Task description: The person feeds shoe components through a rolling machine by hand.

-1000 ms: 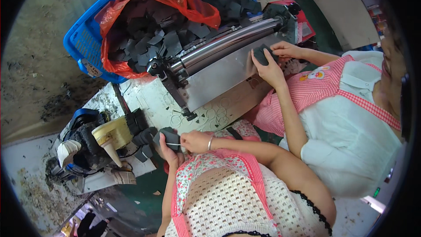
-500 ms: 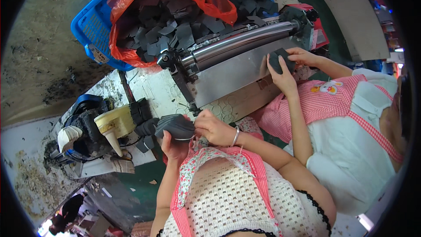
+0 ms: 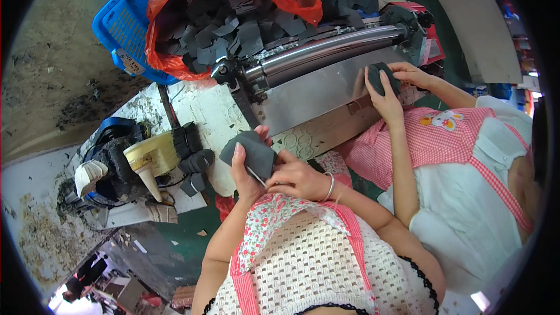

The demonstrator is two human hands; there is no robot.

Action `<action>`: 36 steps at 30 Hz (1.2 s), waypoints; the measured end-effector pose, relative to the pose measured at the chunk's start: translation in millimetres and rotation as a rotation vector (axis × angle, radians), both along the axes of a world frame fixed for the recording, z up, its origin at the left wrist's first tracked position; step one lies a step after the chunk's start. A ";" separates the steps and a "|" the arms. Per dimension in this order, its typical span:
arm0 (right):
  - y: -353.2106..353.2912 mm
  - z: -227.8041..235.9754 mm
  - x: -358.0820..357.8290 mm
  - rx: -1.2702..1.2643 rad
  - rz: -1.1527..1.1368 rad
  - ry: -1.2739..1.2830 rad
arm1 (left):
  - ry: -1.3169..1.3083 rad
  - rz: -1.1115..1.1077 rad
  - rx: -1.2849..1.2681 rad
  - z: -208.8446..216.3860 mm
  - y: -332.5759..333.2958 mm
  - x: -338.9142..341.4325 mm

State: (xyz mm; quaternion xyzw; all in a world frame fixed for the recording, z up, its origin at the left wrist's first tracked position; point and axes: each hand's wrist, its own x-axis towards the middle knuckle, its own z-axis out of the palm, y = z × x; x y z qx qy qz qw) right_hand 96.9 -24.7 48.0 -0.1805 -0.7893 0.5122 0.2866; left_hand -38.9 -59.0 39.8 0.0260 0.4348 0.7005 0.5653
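My left hand (image 3: 246, 179) grips a stack of dark grey, flat-cut pieces (image 3: 255, 150), its thumb over the top face. A thin white band (image 3: 256, 177) runs along the stack's near edge toward my right hand. Fingers curled, my right hand (image 3: 300, 179) pinches at that near corner, where the band's end meets its fingertips. What the fingertips hold beyond the band is hidden. Left of the stack, several bundles of similar dark pieces (image 3: 195, 166) lie on the table's edge.
A metal roller machine (image 3: 332, 52) stands ahead, before a blue basket (image 3: 125, 29) with a red plastic bag (image 3: 160, 61) of dark cut pieces (image 3: 251, 38). A cream-coloured dispenser (image 3: 149, 157) sits at left. At right, a co-worker's hands (image 3: 385, 102) hold another dark stack (image 3: 382, 79).
The stack has turned so its broad face shows and has shifted right. My right hand has moved lower, to the stack's near corner. The view has shifted slightly.
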 end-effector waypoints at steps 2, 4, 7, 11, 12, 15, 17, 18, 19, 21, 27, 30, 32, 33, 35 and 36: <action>-4.6 1.4 1.4 -0.051 -0.157 -0.028 | -0.037 -0.052 0.079 -7.2 3.3 1.5; -11.9 -0.7 3.2 -0.285 -0.509 -0.082 | 0.296 -0.217 0.200 -18.4 1.7 -4.8; -1.4 2.6 5.6 -0.044 -0.433 -0.021 | 0.494 -0.181 0.169 -11.6 0.5 0.6; -2.7 4.4 -1.6 0.080 -0.167 0.006 | 0.308 0.007 0.086 -2.7 9.2 -0.4; -0.1 1.0 0.4 -0.022 -0.160 -0.026 | 0.078 0.016 0.011 2.5 10.6 -1.2; -0.6 -23.9 12.3 -0.140 -0.141 -0.293 | -0.882 -0.072 0.176 -30.0 9.5 -33.0; 3.1 -38.7 19.0 -0.067 -0.161 -0.394 | -0.503 -0.165 0.196 -24.2 9.6 -30.1; 5.7 -43.5 23.0 -0.129 -0.151 -0.588 | -0.124 -0.257 0.208 -20.1 10.2 -28.4; 7.6 -49.8 28.6 -0.189 -0.141 -0.781 | -0.124 -0.254 0.209 -11.2 14.0 -26.1; 9.6 -65.5 41.9 -0.135 -0.064 -0.995 | 0.229 -0.338 0.144 7.0 23.3 -22.4; 42.1 -7.7 39.0 -0.879 -0.321 -0.024 | 0.124 -0.364 -0.167 -15.8 23.0 4.5; 48.0 -19.1 45.7 -0.892 -0.351 -0.088 | 0.117 -0.426 -0.174 -19.2 35.4 13.6; 54.1 -19.4 44.9 -0.864 -0.444 -0.125 | 0.171 -0.415 -0.175 -28.6 46.6 19.0; 58.2 -22.4 45.1 -0.873 -0.445 -0.131 | 0.228 -0.406 -0.174 -30.1 51.4 22.5; 67.4 -31.5 45.8 -0.471 -0.562 -0.202 | 0.177 -0.395 -0.173 -31.4 52.6 30.4; 73.1 -30.0 44.9 -0.492 -0.596 -0.215 | 0.167 -0.334 -0.138 -33.5 52.9 35.5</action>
